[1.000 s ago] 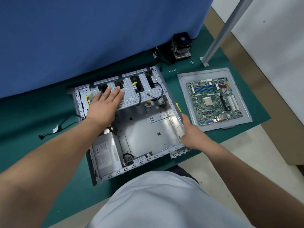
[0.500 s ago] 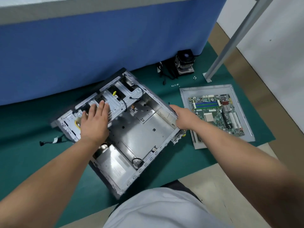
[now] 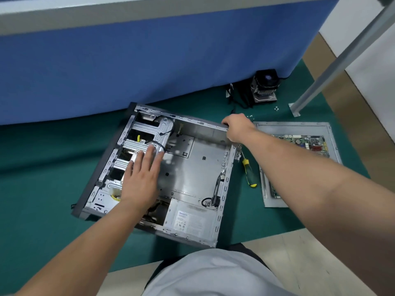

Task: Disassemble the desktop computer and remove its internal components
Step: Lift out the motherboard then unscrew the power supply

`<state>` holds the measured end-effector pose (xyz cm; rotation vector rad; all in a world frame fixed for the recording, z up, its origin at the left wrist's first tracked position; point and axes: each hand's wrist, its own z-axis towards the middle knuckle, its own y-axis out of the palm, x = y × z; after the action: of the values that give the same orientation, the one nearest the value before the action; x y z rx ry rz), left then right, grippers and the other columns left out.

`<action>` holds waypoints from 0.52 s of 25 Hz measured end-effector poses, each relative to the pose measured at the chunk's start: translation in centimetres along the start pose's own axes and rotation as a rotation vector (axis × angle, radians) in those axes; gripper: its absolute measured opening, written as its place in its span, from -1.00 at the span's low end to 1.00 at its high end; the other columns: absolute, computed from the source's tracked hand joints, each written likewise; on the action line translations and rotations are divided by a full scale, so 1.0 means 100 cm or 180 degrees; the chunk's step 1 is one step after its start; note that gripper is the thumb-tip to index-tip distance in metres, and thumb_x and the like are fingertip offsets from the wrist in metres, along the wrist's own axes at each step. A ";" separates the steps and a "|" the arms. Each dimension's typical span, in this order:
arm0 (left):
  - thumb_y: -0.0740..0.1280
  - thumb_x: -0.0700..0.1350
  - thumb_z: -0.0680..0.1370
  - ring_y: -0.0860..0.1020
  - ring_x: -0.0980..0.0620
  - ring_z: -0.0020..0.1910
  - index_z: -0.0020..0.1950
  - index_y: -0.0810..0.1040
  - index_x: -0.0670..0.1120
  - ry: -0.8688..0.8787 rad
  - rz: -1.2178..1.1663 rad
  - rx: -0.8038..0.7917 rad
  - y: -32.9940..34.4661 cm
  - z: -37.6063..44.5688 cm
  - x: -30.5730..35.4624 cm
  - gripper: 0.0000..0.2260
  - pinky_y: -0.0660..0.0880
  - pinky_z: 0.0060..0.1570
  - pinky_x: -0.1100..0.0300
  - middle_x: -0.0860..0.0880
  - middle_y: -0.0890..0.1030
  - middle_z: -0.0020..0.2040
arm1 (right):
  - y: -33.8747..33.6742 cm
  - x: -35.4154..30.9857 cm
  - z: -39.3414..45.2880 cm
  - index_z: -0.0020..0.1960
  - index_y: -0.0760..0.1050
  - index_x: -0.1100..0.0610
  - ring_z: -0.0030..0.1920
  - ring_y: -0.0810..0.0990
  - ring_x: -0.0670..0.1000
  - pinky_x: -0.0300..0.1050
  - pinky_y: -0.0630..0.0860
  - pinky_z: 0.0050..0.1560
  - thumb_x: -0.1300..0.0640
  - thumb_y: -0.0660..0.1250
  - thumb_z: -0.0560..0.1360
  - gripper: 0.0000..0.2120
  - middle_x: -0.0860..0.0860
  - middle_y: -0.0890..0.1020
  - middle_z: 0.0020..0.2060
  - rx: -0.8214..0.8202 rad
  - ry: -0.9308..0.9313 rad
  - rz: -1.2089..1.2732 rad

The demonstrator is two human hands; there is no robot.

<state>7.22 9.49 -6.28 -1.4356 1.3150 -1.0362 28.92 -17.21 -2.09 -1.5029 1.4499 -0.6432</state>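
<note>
Open case [image 3: 192, 167] lies flat on the green mat surface [image 3: 42, 167], mid-frame, rotated so its drive-bay end points to 10 o'clock. Bare sheet steel, stamped ribs, slotted rims, dark plastic front edge. Motherboard tray area inside is plain metal.

Left hand [image 3: 141, 178] lies flat, fingers straight and spread, pressing on the ribbed drive cage [image 3: 147, 133]; holds nothing. Right hand [image 3: 237, 127] curls over the case's far rim at 1 o'clock, gripping the edge.

Boxy grey power supply [image 3: 188, 221] with white label sits in the case corner at 6 o'clock; label text unreadable. Black cables [image 3: 215, 189] along the 3 o'clock wall.

Screwdriver [image 3: 248, 169], yellow-and-green handle, just outside the case at 3 o'clock. Beyond it, green motherboard [image 3: 307, 142] on a grey flat panel [image 3: 295, 126], mostly hidden by the right forearm. CPU cooler [image 3: 265, 86], black fan over finned metal, at 1 o'clock against the blue cloth [image 3: 149, 67]. Tiny screws [image 3: 276, 108] nearby, hard to make out.
</note>
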 end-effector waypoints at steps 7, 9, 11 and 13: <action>0.35 -0.03 0.46 0.20 -0.13 0.62 0.29 0.61 0.01 0.2366 0.0926 0.0197 -0.015 0.016 -0.016 -0.61 0.01 0.61 -0.18 -0.03 0.56 0.42 | 0.054 -0.010 -0.104 0.47 0.44 -0.01 0.59 0.18 0.12 0.14 -0.05 0.62 -0.01 0.30 0.58 -0.54 0.05 0.38 0.51 0.0486 -0.1405 -0.0254; 0.13 0.10 0.59 0.32 -0.06 0.54 0.04 0.70 0.03 0.2577 0.1268 -0.0348 -0.019 0.031 -0.017 -0.64 -0.17 0.61 -0.14 0.05 0.69 0.14 | 0.076 -0.013 -0.135 0.28 0.60 -0.09 0.54 0.26 0.02 0.18 -0.21 0.61 -0.22 0.17 0.61 -0.62 -0.08 0.55 0.33 -0.0265 -0.1737 -0.0628; 0.00 0.15 0.63 0.45 0.00 0.37 -0.14 0.70 0.02 0.2653 0.1627 -0.0646 -0.022 0.046 -0.020 -0.49 -0.20 0.61 -0.09 0.09 0.70 -0.06 | 0.091 -0.013 -0.146 0.13 0.67 -0.08 0.46 0.30 -0.05 0.18 -0.25 0.59 -0.30 0.06 0.63 -0.52 -0.14 0.62 0.18 -0.0536 -0.1672 -0.0938; -0.03 0.18 0.65 0.52 0.03 0.22 -0.23 0.69 0.01 0.2883 0.1684 -0.0576 -0.025 0.055 -0.023 -0.44 -0.10 0.58 -0.01 0.09 0.68 -0.20 | 0.094 -0.011 -0.147 0.01 0.71 -0.04 0.33 0.39 -0.07 0.09 -0.20 0.59 -0.23 0.07 0.66 -0.52 -0.16 0.64 0.00 -0.0174 -0.1669 -0.0867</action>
<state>12.99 12.27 -5.25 -0.6221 2.3189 -1.2549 11.57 -18.79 -3.57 -1.7654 0.8782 -0.3278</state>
